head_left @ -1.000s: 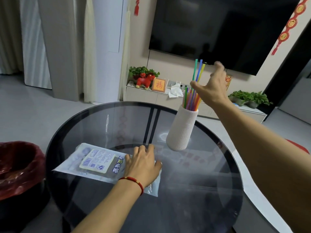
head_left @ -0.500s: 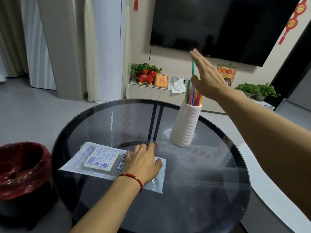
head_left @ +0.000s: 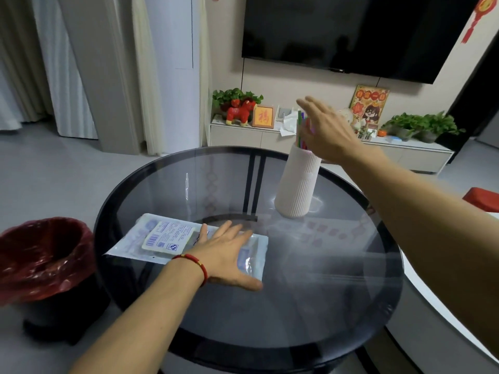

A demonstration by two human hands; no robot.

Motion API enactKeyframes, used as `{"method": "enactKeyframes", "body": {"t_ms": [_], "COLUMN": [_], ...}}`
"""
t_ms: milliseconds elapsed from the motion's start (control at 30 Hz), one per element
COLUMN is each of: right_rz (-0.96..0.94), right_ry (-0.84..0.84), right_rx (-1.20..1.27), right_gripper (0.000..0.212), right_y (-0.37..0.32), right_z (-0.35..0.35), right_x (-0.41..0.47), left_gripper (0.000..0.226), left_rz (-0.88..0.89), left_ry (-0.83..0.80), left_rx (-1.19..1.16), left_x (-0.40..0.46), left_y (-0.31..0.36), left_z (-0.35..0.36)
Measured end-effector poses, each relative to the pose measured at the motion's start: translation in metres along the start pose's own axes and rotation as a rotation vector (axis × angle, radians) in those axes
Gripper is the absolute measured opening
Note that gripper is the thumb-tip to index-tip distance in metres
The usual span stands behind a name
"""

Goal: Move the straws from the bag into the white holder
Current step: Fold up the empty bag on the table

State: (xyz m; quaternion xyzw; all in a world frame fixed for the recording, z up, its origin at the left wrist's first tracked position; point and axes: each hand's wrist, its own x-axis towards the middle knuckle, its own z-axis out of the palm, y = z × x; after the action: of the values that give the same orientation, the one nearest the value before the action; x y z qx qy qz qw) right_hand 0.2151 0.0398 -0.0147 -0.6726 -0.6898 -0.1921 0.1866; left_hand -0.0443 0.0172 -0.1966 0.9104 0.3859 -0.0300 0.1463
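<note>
A white ribbed holder stands upright on the far side of the round glass table. Coloured straws stick out of its mouth, partly hidden by my right hand, which hovers flat over their tops with fingers spread and nothing in it. The clear plastic bag with a white label lies flat near the table's left edge. My left hand, a red bracelet on its wrist, rests palm down on the bag's right half with its fingers apart.
A bin lined with a red bag stands on the floor left of the table. Behind the table a low cabinet carries plants, a red toy and frames under a wall television.
My right hand has come down over the straws, which now stand lower in the holder. My left hand's fingers have spread on the bag. The camera has tilted a little.
</note>
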Motion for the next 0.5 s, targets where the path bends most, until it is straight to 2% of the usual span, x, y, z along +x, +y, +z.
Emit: {"method": "enactKeyframes", "body": {"t_ms": [67, 133, 267, 367, 433, 500], "right_rz": [0.026, -0.01, -0.001, 0.157, 0.344, 0.511], "right_ry": [0.176, 0.224, -0.145, -0.387, -0.452, -0.415], "right_rx": [0.081, 0.181, 0.351, 0.532, 0.759, 1.042], "right_gripper": [0.048, 0.039, 0.023, 0.03, 0.031, 0.024], "right_y": [-0.008, -0.021, -0.049, -0.071, -0.087, -0.106], "right_z": [-0.002, 0.001, 0.033, 0.068, 0.088, 0.101], "right_x": [-0.01, -0.032, -0.103, -0.151, -0.171, -0.179], "left_gripper": [0.127, 0.124, 0.113, 0.114, 0.112, 0.108], "left_rz": [0.02, 0.03, 0.074, 0.099, 0.112, 0.094], "left_ry": [-0.019, 0.03, 0.147, 0.179, 0.217, 0.248], "left_rx": [0.061, 0.067, 0.114, 0.16, 0.188, 0.205], "left_x": [-0.003, -0.006, -0.009, -0.016, -0.023, -0.034], "left_y": [-0.005, -0.006, -0.003, 0.0, 0.002, 0.001], "left_z": [0.002, 0.003, 0.001, -0.001, -0.002, -0.008]}}
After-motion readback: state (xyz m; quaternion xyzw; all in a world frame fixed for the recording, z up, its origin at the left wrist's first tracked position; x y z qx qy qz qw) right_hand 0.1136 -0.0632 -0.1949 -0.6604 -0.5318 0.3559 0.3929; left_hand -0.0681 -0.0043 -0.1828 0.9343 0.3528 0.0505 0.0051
